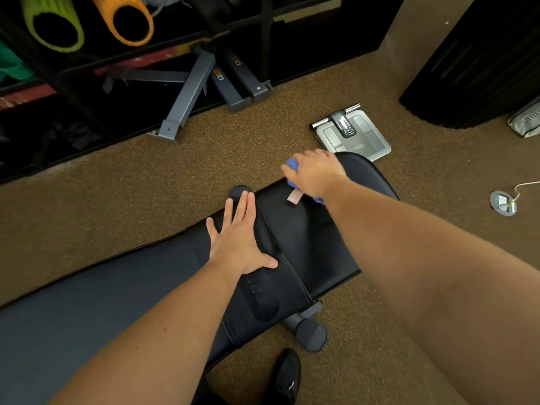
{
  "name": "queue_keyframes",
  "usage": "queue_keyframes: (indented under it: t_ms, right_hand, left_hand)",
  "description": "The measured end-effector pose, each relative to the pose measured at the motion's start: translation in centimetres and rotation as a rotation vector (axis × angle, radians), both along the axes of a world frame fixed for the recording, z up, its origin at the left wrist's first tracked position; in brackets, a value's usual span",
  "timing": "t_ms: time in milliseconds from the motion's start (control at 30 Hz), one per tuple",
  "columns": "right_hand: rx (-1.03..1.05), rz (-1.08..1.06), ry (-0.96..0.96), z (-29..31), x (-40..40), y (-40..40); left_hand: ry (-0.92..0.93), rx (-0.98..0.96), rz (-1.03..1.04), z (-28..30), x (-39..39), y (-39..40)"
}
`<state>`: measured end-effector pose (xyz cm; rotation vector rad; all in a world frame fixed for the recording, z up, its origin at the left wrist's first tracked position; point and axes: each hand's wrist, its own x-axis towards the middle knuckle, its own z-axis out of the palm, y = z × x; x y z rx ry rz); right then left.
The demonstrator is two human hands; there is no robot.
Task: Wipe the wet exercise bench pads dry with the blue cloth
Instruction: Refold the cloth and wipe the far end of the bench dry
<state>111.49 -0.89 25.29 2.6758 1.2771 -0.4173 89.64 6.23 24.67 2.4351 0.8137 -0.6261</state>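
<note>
A black exercise bench runs from the lower left to the centre right. Its long back pad [117, 290] meets the shorter seat pad [315, 244] at a seam. My left hand [239, 238] lies flat with fingers spread on the back pad beside that seam. My right hand [315, 171] presses the blue cloth [292, 166] onto the far end of the seat pad; the cloth shows only at the fingertips and under the wrist, with a pale tag hanging out.
A silver body scale [355, 134] lies on the brown carpet just beyond the seat pad. Grey metal frame legs [190, 92] lean from a dark rack at the back, with green and orange foam rollers [128, 19] above. A floor outlet [503, 202] sits right. My black shoe [287, 375] is below.
</note>
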Motion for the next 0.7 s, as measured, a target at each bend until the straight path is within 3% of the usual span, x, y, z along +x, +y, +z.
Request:
queue_keyframes:
  t_ms: [133,467,700]
  right_hand:
    - [0.067,-0.128,0.005,-0.2,3.8,-3.1]
    - [0.224,-0.357,0.238,0.1,5.7,-10.6]
    - [0.217,-0.288,0.185,-0.8,3.2,-15.8]
  left_hand:
    - [0.0,0.002,0.0,0.1,0.0,0.0]
    - [0.006,0.012,-0.002,0.2,0.0,0.0]
    - [0.026,0.025,-0.006,0.1,0.2,0.0]
